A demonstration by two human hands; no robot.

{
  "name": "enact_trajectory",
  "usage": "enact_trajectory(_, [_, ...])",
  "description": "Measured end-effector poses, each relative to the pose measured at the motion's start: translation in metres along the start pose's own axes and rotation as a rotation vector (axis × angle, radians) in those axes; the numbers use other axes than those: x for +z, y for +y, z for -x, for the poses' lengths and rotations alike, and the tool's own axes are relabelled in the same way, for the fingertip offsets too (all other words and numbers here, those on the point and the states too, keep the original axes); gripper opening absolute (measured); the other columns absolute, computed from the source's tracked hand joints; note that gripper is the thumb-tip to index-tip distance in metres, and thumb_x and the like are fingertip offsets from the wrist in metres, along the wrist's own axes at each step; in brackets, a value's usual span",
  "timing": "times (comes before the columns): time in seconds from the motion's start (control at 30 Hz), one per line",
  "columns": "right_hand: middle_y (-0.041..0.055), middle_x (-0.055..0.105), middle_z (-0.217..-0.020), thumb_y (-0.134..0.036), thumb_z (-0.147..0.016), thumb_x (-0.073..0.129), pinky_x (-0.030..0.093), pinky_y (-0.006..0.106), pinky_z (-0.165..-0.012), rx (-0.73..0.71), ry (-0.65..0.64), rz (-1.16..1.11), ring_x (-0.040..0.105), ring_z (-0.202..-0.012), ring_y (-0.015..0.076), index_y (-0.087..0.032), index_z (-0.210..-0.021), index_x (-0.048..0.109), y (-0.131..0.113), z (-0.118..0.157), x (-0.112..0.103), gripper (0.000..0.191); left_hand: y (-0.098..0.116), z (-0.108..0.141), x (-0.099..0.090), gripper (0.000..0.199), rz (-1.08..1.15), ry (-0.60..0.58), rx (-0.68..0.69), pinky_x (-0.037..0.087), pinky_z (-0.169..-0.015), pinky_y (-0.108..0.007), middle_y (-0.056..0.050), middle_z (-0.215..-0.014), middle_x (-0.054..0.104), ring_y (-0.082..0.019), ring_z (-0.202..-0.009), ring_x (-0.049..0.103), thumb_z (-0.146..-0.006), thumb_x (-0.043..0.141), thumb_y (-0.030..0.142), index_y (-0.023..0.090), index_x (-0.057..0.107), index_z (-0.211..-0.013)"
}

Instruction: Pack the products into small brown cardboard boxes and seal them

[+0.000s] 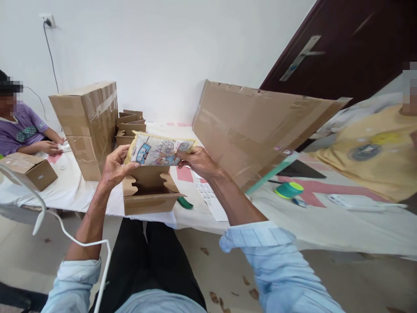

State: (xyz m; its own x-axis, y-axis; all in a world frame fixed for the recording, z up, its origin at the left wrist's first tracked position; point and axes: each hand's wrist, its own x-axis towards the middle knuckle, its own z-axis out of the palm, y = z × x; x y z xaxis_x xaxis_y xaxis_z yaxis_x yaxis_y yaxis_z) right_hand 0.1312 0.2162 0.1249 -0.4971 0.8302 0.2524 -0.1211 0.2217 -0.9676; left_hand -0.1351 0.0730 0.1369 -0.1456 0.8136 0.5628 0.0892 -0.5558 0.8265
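A printed pouch [161,150], pale with yellow edges and a blue label, is stretched between my two hands. My left hand [116,166] grips its left end, thumb along the lower edge. At the other end my right hand [197,161] pinches it, thumb on the front face. Just below the pouch stands an open cardboard box [153,203] with its flaps up, at the table's front edge. The pouch covers part of the box's back, and the box's inside is too dark to make out.
Taped cartons [97,126] are stacked at left, with open boxes [130,124] behind. A large cardboard sheet [247,126] leans at right. Near it are a green tape roll [288,189], a printed paper sheet [211,202] and a white power strip [355,202]. People sit at both sides.
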Motion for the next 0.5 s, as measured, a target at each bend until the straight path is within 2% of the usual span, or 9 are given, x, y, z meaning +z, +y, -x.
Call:
enact_trajectory(0.13, [0.0058, 0.079, -0.082, -0.056, -0.058, 0.102, 0.059, 0.028, -0.055, 0.015, -0.014, -0.050, 0.068, -0.065, 0.0167, -0.019, -0.086, 0.079, 0.001, -0.008, -0.004, 0.052, 0.003, -0.014, 0.000, 0.062, -0.038, -0.018, 0.049, 0.058, -0.102, -0.039, -0.009, -0.111, 0.081, -0.030, -0.112, 0.075, -0.060, 0.104, 0.040, 0.018, 0.077, -0.111])
enact_trajectory(0.33, [0.0046, 0.078, -0.081, -0.058, -0.055, 0.103, 0.058, 0.029, -0.054, 0.015, -0.017, -0.079, 0.066, -0.063, 0.0156, -0.020, -0.085, 0.078, 0.003, -0.019, -0.008, 0.054, 0.000, -0.033, 0.000, 0.057, -0.073, -0.030, 0.081, 0.057, -0.097, -0.037, -0.007, -0.105, 0.079, -0.028, -0.105, 0.074, -0.062, 0.103, 0.042, 0.017, 0.077, -0.107])
enact_trajectory(0.5, [0.0054, 0.078, -0.081, -0.059, -0.058, 0.102, 0.059, 0.030, -0.055, 0.006, 0.008, -0.049, 0.066, -0.062, 0.0160, -0.020, -0.083, 0.077, 0.011, -0.027, -0.011, 0.053, -0.006, -0.031, -0.003, 0.061, -0.092, -0.021, 0.068, 0.057, -0.099, -0.038, -0.007, -0.111, 0.078, -0.029, -0.110, 0.074, -0.065, 0.102, 0.039, 0.018, 0.077, -0.116])
